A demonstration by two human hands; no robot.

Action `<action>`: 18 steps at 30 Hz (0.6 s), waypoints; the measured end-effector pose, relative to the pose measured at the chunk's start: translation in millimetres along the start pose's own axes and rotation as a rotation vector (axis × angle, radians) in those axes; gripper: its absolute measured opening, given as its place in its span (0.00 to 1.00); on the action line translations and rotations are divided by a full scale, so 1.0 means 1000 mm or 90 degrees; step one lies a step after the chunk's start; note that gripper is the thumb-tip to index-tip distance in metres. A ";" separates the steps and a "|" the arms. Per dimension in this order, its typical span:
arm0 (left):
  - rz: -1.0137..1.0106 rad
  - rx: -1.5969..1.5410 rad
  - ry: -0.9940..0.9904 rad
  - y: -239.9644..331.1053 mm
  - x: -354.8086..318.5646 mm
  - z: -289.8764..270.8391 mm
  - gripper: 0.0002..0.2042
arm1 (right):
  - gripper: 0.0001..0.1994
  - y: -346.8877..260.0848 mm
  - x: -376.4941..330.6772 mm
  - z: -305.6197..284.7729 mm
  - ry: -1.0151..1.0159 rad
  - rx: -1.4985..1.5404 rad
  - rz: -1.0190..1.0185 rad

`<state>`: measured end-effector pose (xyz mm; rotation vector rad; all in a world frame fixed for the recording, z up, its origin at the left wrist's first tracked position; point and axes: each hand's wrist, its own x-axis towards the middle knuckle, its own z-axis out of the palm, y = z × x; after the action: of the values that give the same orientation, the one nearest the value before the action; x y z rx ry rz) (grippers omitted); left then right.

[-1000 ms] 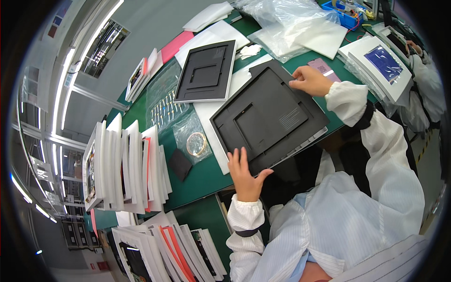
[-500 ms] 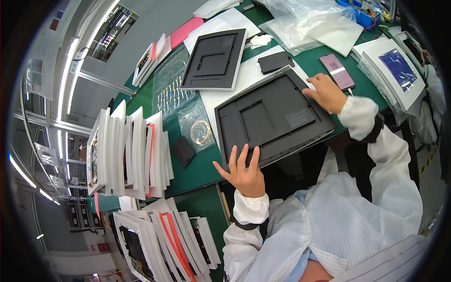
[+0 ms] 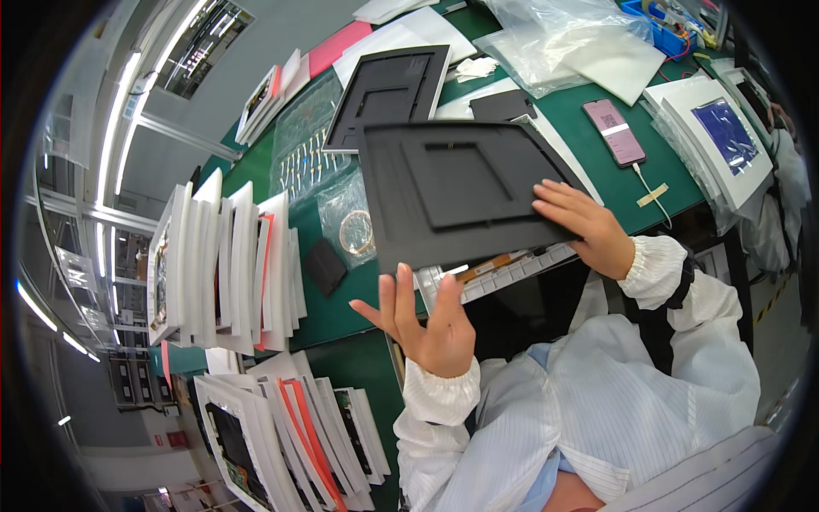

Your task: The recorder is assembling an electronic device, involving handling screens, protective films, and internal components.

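My right hand grips the right edge of a large black moulded panel, held flat over the green bench. Spread open just below the panel's near edge, my left hand has its fingertips at that edge and holds nothing. Under the panel, a white unit with a ribbed edge and an orange strip shows. Both forearms are in white striped sleeves.
A second black frame on a white tray lies behind. A pink phone on a cable, clear plastic bags, a bagged coil, a small black pad. Upright white panels stand left, more below; framed screens right.
My left hand has let go of the panel's near edge and spread open. The right hand keeps its grip, and the panel now lies flatter, with the white unit showing beneath.
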<state>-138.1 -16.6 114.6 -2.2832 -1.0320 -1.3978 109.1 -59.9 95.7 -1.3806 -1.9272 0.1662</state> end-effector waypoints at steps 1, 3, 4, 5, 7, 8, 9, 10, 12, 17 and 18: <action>-0.001 -0.021 0.031 -0.004 0.000 0.000 0.13 | 0.33 -0.001 -0.001 -0.001 0.026 0.042 0.022; -0.118 -0.115 0.094 -0.010 -0.006 0.013 0.13 | 0.32 0.005 -0.008 0.005 0.119 0.107 0.047; -0.124 -0.110 0.096 -0.014 -0.008 0.016 0.13 | 0.31 0.006 -0.011 0.009 0.157 0.139 0.062; -0.153 -0.116 0.047 -0.018 -0.010 0.017 0.17 | 0.30 0.007 -0.014 0.012 0.196 0.171 0.079; -0.185 -0.130 -0.003 -0.024 -0.016 0.025 0.22 | 0.25 0.018 -0.025 0.020 0.228 0.181 0.095; -0.185 -0.141 -0.056 -0.027 -0.019 0.028 0.22 | 0.23 0.024 -0.034 0.028 0.284 0.211 0.142; -0.184 -0.153 -0.109 -0.028 -0.019 0.032 0.22 | 0.22 0.028 -0.041 0.033 0.342 0.240 0.190; -0.209 -0.162 -0.119 -0.025 -0.018 0.035 0.21 | 0.20 0.031 -0.047 0.035 0.337 0.236 0.229; -0.195 -0.188 -0.162 -0.022 -0.016 0.045 0.22 | 0.18 0.034 -0.048 0.038 0.362 0.226 0.213; -0.098 -0.250 -0.303 -0.002 -0.003 0.078 0.18 | 0.16 0.031 -0.046 0.041 0.435 0.188 0.212; -0.097 -0.255 -0.306 0.002 -0.002 0.085 0.18 | 0.16 0.029 -0.046 0.041 0.443 0.176 0.223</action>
<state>-80.2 28.6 70.8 -2.9950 -1.1596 -1.2216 111.8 -74.9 30.0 -1.3440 -1.0470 0.0954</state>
